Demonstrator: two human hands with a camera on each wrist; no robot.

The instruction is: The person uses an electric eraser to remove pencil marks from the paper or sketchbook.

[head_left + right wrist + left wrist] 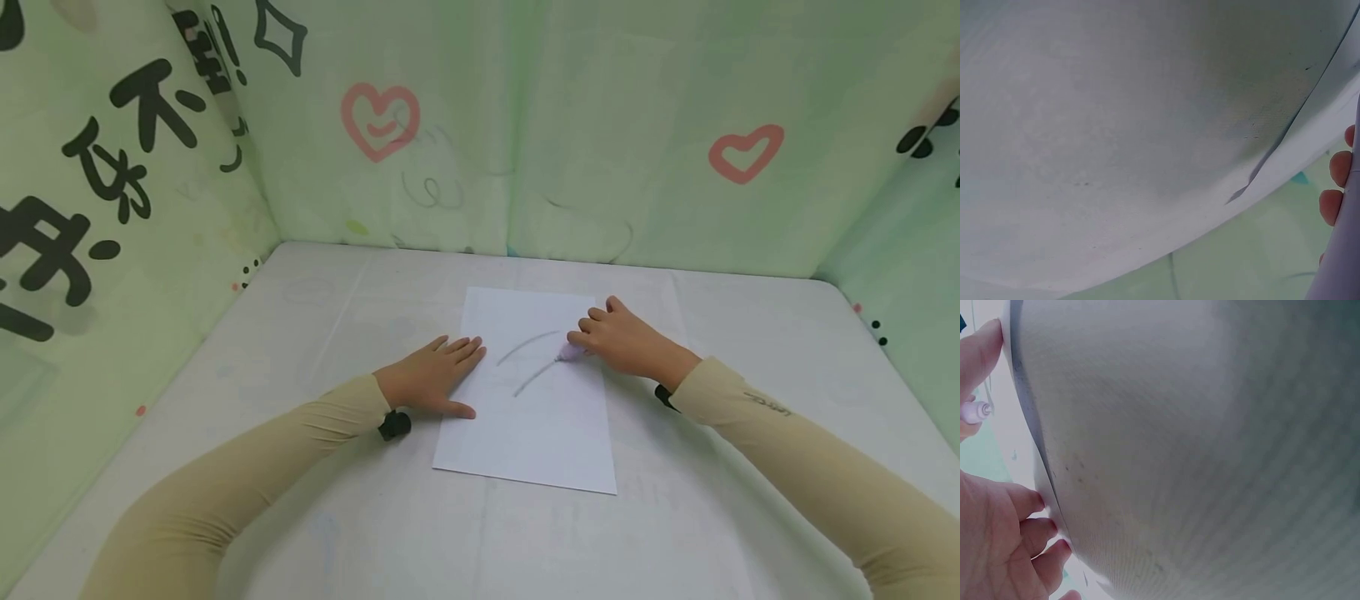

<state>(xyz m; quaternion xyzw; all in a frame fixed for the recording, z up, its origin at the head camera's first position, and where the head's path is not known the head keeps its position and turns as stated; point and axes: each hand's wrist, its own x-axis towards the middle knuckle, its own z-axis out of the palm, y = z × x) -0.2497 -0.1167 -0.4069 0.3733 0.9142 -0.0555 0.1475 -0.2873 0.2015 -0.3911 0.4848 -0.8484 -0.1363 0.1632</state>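
Centre frame: left hand (433,379) flat, fingers straight, pressing paper (528,417) on worktop (300,350); right hand (626,343) curled round pale marker (570,352), tip on paper.

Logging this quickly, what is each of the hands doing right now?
Left hand: open, flat on the paper.
Right hand: holding a pen, tip on the paper.
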